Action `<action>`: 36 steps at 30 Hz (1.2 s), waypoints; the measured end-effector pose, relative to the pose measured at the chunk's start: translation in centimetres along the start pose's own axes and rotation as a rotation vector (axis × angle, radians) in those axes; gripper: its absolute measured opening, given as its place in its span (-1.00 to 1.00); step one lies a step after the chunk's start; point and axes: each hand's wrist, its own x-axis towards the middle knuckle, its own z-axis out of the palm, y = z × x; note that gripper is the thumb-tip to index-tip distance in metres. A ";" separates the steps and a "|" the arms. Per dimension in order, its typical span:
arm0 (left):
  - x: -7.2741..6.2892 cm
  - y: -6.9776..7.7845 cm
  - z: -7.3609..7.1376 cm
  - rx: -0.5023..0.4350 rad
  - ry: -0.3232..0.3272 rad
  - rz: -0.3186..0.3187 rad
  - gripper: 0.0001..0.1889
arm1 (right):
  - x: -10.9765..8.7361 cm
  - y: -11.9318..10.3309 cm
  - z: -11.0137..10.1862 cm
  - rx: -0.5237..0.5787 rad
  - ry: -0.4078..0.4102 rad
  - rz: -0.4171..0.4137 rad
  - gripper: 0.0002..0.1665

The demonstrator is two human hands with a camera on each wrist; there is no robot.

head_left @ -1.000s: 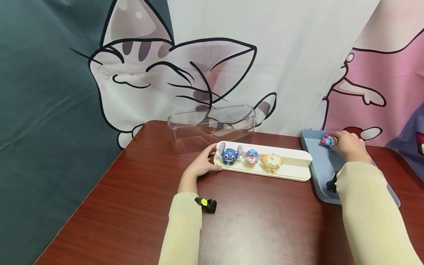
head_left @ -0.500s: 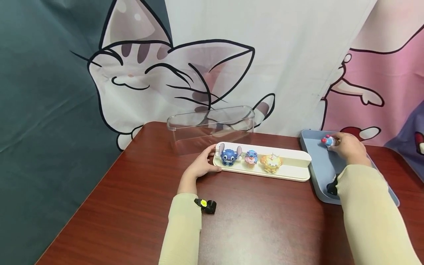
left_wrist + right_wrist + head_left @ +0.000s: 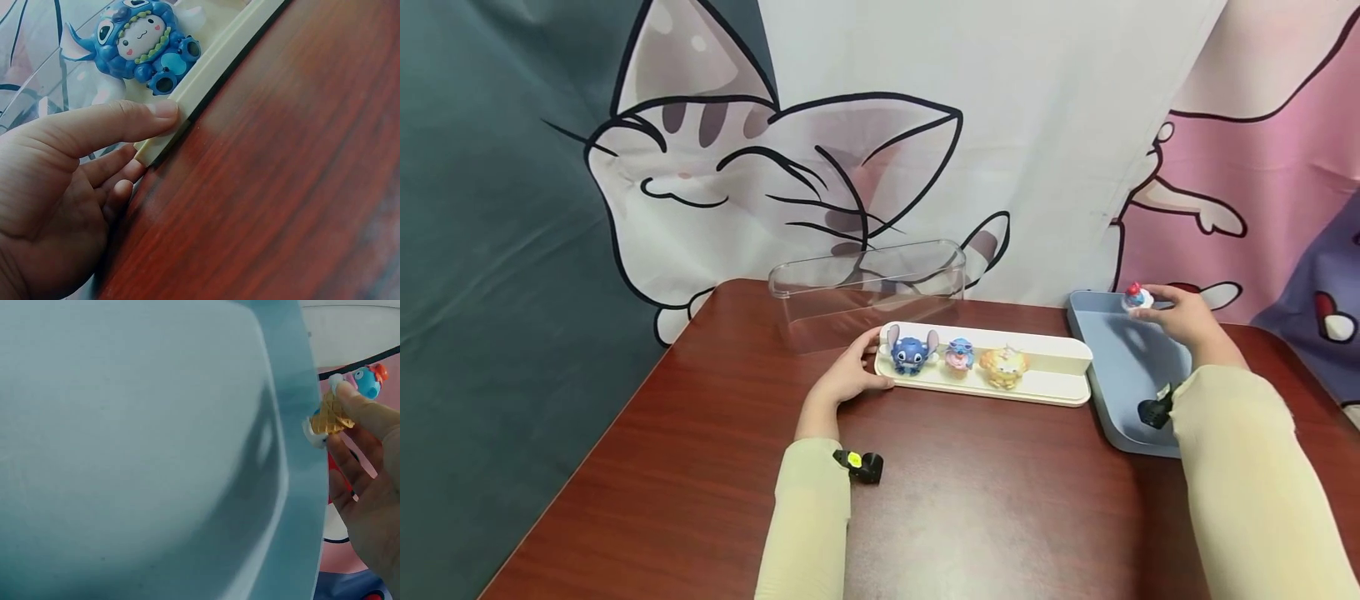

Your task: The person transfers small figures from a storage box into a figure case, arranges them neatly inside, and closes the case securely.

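Observation:
My left hand grips the left end of a cream display base, thumb on its front edge. On that base stand a blue big-eared figurine, a smaller blue and pink figurine and a yellow figurine. In the left wrist view the big-eared figurine shows a white inner face. My right hand pinches a small figurine with a red top above the far end of a blue-grey tray. The right wrist view shows a waffle-patterned part on this figurine.
A clear plastic cover stands behind the base at the table's back. The brown table meets a cartoon-cat curtain along its far side.
My right hand has lifted the red-topped figurine from the tray's floor, upward near the far rim. The left hand keeps its grip on the base. The head view has shifted slightly right.

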 end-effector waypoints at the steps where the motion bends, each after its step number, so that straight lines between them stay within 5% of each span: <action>1: -0.1 0.0 0.0 0.000 0.001 0.000 -0.08 | 0.0 -0.2 0.0 0.015 -0.003 -0.005 -0.19; 28: 0.3 -0.2 -0.1 -0.010 -0.015 -0.004 -0.08 | -1.2 -2.5 -1.3 0.199 -0.116 -0.155 -0.28; 36: 2.4 -4.1 0.3 -0.008 0.013 0.022 -0.03 | -1.6 -2.9 -1.0 0.382 -0.116 -0.242 -0.66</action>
